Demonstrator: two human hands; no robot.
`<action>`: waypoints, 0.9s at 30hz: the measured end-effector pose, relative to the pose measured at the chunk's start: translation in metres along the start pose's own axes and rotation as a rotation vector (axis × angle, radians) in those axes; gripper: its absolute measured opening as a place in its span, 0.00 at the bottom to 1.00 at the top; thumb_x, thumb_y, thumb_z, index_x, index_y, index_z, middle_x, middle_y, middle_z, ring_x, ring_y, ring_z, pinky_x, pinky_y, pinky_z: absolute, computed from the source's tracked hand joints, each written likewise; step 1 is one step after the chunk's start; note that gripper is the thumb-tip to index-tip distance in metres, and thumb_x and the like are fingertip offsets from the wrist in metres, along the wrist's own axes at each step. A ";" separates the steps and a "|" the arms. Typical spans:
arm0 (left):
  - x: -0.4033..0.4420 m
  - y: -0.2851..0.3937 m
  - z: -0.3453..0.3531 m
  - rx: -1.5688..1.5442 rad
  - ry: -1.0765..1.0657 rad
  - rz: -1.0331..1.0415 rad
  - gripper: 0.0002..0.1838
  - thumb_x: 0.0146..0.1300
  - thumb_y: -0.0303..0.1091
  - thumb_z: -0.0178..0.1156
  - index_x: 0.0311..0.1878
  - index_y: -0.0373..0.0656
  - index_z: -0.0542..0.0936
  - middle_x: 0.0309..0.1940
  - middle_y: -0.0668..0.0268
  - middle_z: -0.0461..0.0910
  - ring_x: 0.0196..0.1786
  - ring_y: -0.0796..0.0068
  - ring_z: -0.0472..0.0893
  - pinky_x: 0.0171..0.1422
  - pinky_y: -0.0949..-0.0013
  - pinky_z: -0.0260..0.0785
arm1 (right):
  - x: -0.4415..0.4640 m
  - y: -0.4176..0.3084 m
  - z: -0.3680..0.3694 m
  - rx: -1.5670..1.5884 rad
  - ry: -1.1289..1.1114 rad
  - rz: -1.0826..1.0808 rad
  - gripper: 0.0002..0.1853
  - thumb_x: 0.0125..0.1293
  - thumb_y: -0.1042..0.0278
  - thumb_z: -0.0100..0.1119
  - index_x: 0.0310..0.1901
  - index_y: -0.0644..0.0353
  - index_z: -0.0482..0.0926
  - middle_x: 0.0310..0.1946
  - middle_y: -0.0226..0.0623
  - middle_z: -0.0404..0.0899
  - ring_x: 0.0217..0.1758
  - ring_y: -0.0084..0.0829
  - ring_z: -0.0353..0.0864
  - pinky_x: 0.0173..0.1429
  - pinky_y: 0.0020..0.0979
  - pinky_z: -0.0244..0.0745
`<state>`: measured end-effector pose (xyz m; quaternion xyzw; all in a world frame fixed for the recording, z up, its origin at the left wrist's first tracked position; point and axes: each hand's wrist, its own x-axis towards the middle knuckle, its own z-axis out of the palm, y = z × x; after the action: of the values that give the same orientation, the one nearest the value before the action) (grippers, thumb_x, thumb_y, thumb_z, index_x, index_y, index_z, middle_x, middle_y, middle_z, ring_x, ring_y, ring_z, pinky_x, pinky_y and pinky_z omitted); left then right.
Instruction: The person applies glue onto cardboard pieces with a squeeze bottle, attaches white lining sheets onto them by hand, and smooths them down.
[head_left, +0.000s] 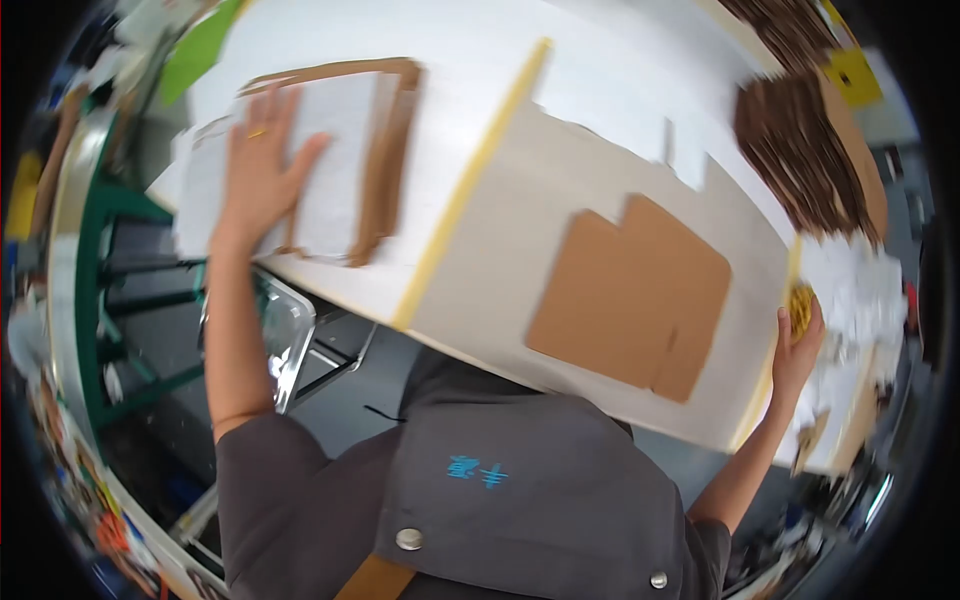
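Observation:
My left hand [258, 180] lies flat, fingers spread, on a stack of white-faced cardboard sheets [335, 165] with brown edges, at the left of the table. A ring is on one finger. Over at the table's right edge, my right hand [798, 348] has its fingers round a yellow, rough-textured sponge-like lump [801, 308]; blur hides its exact kind. Between the hands, a brown die-cut cardboard piece [630, 290] with a notched top rests on a grey board [480, 240] bordered by yellow tape [480, 170]. Neither hand touches this brown piece.
Brown cardboard stacks [800, 150] stand at the far right, below a yellow card [852, 77]. White paper pieces [850, 285] lie beyond my right hand. A green metal frame [90, 300] and a shiny stool [285, 335] are left of the table.

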<state>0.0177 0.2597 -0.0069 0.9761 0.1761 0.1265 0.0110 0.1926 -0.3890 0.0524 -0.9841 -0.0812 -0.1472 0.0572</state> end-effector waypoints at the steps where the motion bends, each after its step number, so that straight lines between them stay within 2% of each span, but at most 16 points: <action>1: 0.000 -0.005 0.002 -0.006 0.000 0.017 0.36 0.71 0.57 0.50 0.76 0.48 0.58 0.78 0.53 0.52 0.80 0.50 0.49 0.79 0.43 0.37 | -0.020 0.051 0.002 0.003 -0.009 0.142 0.34 0.67 0.50 0.62 0.67 0.63 0.66 0.63 0.48 0.72 0.69 0.44 0.69 0.71 0.41 0.62; 4: 0.002 -0.027 0.007 -0.099 0.061 0.058 0.34 0.73 0.52 0.49 0.76 0.47 0.59 0.78 0.52 0.50 0.80 0.53 0.48 0.81 0.54 0.38 | -0.060 0.104 -0.018 -0.045 -0.047 0.321 0.36 0.66 0.46 0.63 0.66 0.65 0.68 0.62 0.49 0.73 0.64 0.44 0.72 0.67 0.40 0.66; 7: 0.000 -0.008 -0.022 -0.580 0.204 -0.225 0.29 0.76 0.49 0.45 0.74 0.47 0.64 0.77 0.56 0.55 0.79 0.61 0.53 0.80 0.60 0.42 | -0.045 0.134 -0.019 0.178 -0.091 0.403 0.36 0.64 0.45 0.65 0.63 0.67 0.71 0.58 0.48 0.75 0.56 0.37 0.78 0.57 0.35 0.73; 8: -0.001 -0.004 -0.028 -0.583 0.197 -0.206 0.29 0.76 0.49 0.45 0.74 0.47 0.64 0.77 0.56 0.55 0.79 0.61 0.53 0.80 0.60 0.42 | -0.037 0.140 -0.019 0.177 -0.088 0.423 0.36 0.64 0.45 0.65 0.63 0.67 0.71 0.58 0.48 0.75 0.56 0.37 0.78 0.57 0.35 0.73; 10: -0.003 0.011 -0.039 -0.515 0.340 -0.103 0.27 0.76 0.48 0.44 0.71 0.44 0.68 0.74 0.56 0.62 0.77 0.61 0.58 0.79 0.59 0.47 | -0.021 0.151 -0.019 0.340 -0.504 0.494 0.35 0.63 0.46 0.66 0.61 0.67 0.72 0.53 0.43 0.78 0.53 0.30 0.79 0.54 0.30 0.74; 11: -0.006 0.027 -0.042 -0.538 0.401 -0.052 0.24 0.74 0.43 0.49 0.68 0.41 0.71 0.68 0.57 0.70 0.74 0.61 0.64 0.78 0.59 0.49 | -0.017 0.155 -0.019 0.337 -0.499 0.501 0.35 0.63 0.46 0.66 0.61 0.67 0.72 0.53 0.43 0.78 0.53 0.30 0.79 0.54 0.30 0.74; 12: -0.009 0.051 -0.048 -0.545 0.403 -0.049 0.24 0.74 0.43 0.49 0.68 0.41 0.71 0.68 0.57 0.70 0.74 0.61 0.64 0.78 0.59 0.49 | -0.012 0.157 -0.019 0.358 -0.550 0.567 0.35 0.63 0.46 0.66 0.61 0.68 0.72 0.51 0.42 0.79 0.52 0.29 0.79 0.54 0.30 0.74; 14: -0.016 0.100 -0.057 -0.561 0.255 0.091 0.23 0.71 0.38 0.55 0.65 0.38 0.73 0.64 0.58 0.74 0.72 0.60 0.67 0.78 0.57 0.48 | -0.009 0.155 -0.021 0.375 -0.595 0.628 0.35 0.63 0.46 0.65 0.62 0.68 0.71 0.49 0.40 0.80 0.52 0.28 0.79 0.54 0.29 0.74; 16: -0.021 0.150 -0.060 -0.567 0.152 0.230 0.23 0.65 0.34 0.60 0.63 0.36 0.74 0.60 0.58 0.78 0.70 0.60 0.70 0.78 0.53 0.48 | -0.024 0.143 -0.028 0.960 -0.206 0.710 0.36 0.66 0.45 0.62 0.64 0.67 0.69 0.52 0.42 0.79 0.53 0.28 0.79 0.55 0.28 0.75; 17: -0.022 0.169 -0.056 -0.645 0.096 0.259 0.23 0.64 0.33 0.61 0.62 0.37 0.75 0.60 0.58 0.78 0.70 0.59 0.70 0.78 0.52 0.47 | -0.031 0.122 -0.037 1.243 -0.141 0.657 0.34 0.69 0.51 0.60 0.67 0.68 0.64 0.60 0.46 0.75 0.57 0.30 0.78 0.56 0.28 0.76; 18: -0.022 0.186 -0.050 -0.723 0.038 0.289 0.23 0.62 0.32 0.62 0.61 0.38 0.75 0.60 0.58 0.78 0.70 0.58 0.71 0.78 0.51 0.47 | -0.039 0.104 -0.037 1.241 -0.136 0.660 0.34 0.69 0.51 0.60 0.67 0.68 0.64 0.60 0.46 0.75 0.57 0.30 0.78 0.56 0.28 0.76; 21: -0.012 0.235 -0.046 -0.737 -0.038 0.436 0.23 0.60 0.29 0.63 0.60 0.40 0.76 0.58 0.59 0.79 0.68 0.54 0.72 0.78 0.49 0.48 | -0.064 0.051 -0.032 1.862 0.102 0.418 0.34 0.71 0.58 0.58 0.71 0.64 0.58 0.68 0.47 0.67 0.64 0.33 0.75 0.59 0.29 0.78; 23: -0.002 0.256 -0.037 -0.748 -0.042 0.488 0.22 0.60 0.29 0.63 0.59 0.42 0.77 0.58 0.59 0.79 0.67 0.53 0.72 0.78 0.48 0.48 | -0.081 0.026 -0.018 2.039 0.151 0.358 0.33 0.70 0.65 0.59 0.72 0.61 0.57 0.68 0.45 0.66 0.64 0.34 0.74 0.60 0.29 0.79; 24: 0.003 0.265 -0.032 -0.752 -0.045 0.528 0.22 0.59 0.29 0.64 0.58 0.43 0.77 0.57 0.59 0.79 0.66 0.52 0.73 0.78 0.47 0.49 | -0.088 0.014 -0.011 2.146 0.179 0.291 0.26 0.70 0.73 0.56 0.68 0.62 0.63 0.66 0.44 0.70 0.64 0.34 0.75 0.59 0.34 0.80; 25: 0.007 0.271 -0.028 -0.776 -0.035 0.564 0.21 0.60 0.30 0.63 0.58 0.43 0.77 0.57 0.59 0.79 0.65 0.53 0.74 0.77 0.45 0.49 | -0.094 0.007 -0.002 2.146 0.257 0.393 0.25 0.69 0.77 0.55 0.66 0.62 0.66 0.63 0.42 0.72 0.61 0.34 0.76 0.58 0.32 0.81; 27: 0.010 0.275 -0.022 -0.790 -0.068 0.564 0.20 0.61 0.29 0.62 0.58 0.42 0.78 0.57 0.60 0.80 0.66 0.54 0.73 0.77 0.46 0.49 | -0.101 -0.008 0.014 2.087 0.312 0.462 0.20 0.69 0.74 0.57 0.62 0.61 0.70 0.57 0.39 0.77 0.56 0.31 0.80 0.56 0.30 0.82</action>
<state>0.1156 0.0045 0.0349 0.9106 -0.1574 0.1500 0.3515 0.0996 -0.3937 0.0098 -0.4116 0.0292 -0.1148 0.9036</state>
